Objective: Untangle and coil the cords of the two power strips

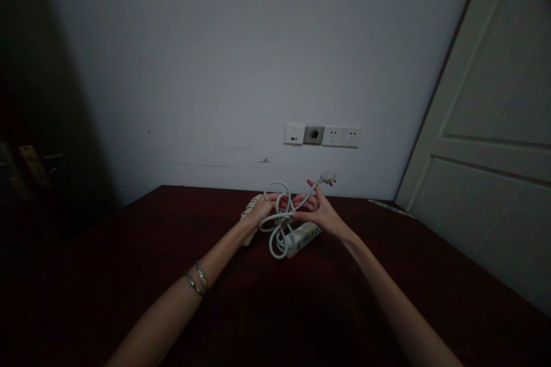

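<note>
The left hand (262,212) is closed around loops of the white cord (279,236). The right hand (321,213) grips the cord just below its plug (329,178). The power strip (303,236) lies on the dark table (387,275), under both hands.

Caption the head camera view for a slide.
Looped white cord held by left hand and right hand above a power strip on a dark table, below wall sockets.

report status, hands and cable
Left hand grips white cable loops. Right hand holds it near plug. Power strip on table beneath.
</note>
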A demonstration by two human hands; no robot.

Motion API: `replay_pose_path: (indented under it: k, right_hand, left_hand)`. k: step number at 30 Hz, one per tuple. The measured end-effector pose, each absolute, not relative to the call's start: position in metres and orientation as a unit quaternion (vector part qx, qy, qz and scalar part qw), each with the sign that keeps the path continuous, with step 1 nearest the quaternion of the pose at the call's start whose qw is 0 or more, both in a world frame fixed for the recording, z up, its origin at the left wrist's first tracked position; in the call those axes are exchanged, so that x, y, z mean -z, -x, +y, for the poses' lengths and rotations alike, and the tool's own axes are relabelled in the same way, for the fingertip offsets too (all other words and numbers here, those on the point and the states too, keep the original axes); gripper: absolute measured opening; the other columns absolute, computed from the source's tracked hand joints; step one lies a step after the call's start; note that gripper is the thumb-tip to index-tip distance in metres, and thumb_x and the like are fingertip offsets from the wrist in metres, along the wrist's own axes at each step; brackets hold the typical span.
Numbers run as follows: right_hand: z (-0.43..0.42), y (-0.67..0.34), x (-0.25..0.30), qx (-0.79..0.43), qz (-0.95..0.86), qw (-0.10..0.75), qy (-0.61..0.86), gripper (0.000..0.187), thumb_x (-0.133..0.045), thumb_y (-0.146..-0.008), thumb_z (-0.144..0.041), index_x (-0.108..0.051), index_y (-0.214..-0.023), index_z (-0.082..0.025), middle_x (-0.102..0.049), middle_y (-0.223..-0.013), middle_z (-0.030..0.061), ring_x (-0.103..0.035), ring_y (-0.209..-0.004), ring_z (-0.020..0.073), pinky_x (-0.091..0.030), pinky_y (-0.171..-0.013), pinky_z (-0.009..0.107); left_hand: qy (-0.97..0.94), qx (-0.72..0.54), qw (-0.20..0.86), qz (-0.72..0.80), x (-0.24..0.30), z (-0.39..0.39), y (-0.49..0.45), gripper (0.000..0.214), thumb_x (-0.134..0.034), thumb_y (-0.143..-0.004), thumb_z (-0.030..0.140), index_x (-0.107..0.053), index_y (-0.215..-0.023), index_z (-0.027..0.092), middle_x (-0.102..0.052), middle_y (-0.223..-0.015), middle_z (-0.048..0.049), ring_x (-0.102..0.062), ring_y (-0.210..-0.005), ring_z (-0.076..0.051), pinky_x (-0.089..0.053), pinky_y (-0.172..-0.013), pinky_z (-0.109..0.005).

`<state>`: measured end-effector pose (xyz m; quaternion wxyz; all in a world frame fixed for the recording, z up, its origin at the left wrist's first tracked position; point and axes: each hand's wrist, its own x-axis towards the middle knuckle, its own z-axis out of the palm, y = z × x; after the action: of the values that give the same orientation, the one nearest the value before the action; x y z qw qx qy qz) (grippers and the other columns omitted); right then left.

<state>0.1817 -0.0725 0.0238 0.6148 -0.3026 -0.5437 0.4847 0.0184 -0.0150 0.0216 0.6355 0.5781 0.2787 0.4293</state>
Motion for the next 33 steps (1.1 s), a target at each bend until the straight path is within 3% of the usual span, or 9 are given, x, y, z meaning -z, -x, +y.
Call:
replay_pose_path:
  k: [12,16,21,28,33]
  right_hand:
    - [-0.072,-0.181,-0.021,-0.447,-0.565,0.63,0.292,0.123,-0.079,-0.045,-0.009,-0.004,-0.142,-0.03,-0.057,-0.091,-0.0025,-0.059,-0.079,0.0122,-0.053,-0.069,0.027]
    - [-0.072,-0.179,-0.018,-0.424,-0.605,0.611,0.284,0.121,-0.077,-0.05,-0.01,0.0,-0.141,-0.032,-0.053,-0.095,-0.0024,-0.058,-0.077,0.0108,-0.052,-0.069,0.027]
    - [-0.067,-0.172,-0.008,-0.36,-0.628,0.621,0.302,0.112,-0.075,-0.05,-0.01,-0.012,-0.14,-0.026,-0.046,-0.074,-0.009,-0.051,-0.063,0.0075,-0.047,-0.06,0.019]
    - [-0.071,-0.164,-0.007,-0.364,-0.637,0.61,0.301,0.114,-0.076,-0.051,-0.014,-0.008,-0.141,-0.028,-0.057,-0.087,-0.003,-0.06,-0.07,0.0125,-0.05,-0.066,0.026]
    - [-0.073,-0.162,-0.008,-0.32,-0.619,0.64,0.324,0.104,-0.076,-0.055,-0.019,-0.016,-0.14,-0.025,-0.059,-0.079,-0.0049,-0.061,-0.063,0.0119,-0.051,-0.069,0.029]
  left_hand:
    - [-0.504,-0.45,0.702,0.225,-0.021,-0.007,-0.009,0.043,-0.07,-0.054,0.004,-0.057,-0.095,0.011,-0.068,-0.084,-0.0078,-0.065,-0.072,-0.016,-0.051,-0.07,-0.029]
    - [-0.524,-0.464,0.667,0.254,-0.021,-0.008,-0.011,0.04,-0.072,-0.058,0.009,-0.057,-0.095,0.011,-0.067,-0.081,-0.0059,-0.065,-0.069,-0.015,-0.051,-0.068,-0.028]
    - [-0.546,-0.491,0.613,0.292,-0.019,-0.014,-0.019,0.031,-0.073,-0.061,0.014,-0.059,-0.089,0.012,-0.066,-0.073,-0.0032,-0.061,-0.056,-0.011,-0.048,-0.055,-0.022]
    - [-0.543,-0.532,0.57,0.313,-0.017,-0.02,-0.026,0.025,-0.073,-0.06,0.013,-0.06,-0.081,0.012,-0.064,-0.066,-0.0022,-0.059,-0.057,-0.011,-0.046,-0.054,-0.02]
    - [-0.578,-0.49,0.572,0.315,-0.018,-0.021,-0.027,0.017,-0.068,-0.068,0.018,-0.062,-0.082,0.011,-0.064,-0.071,-0.0038,-0.059,-0.059,-0.011,-0.046,-0.056,-0.021]
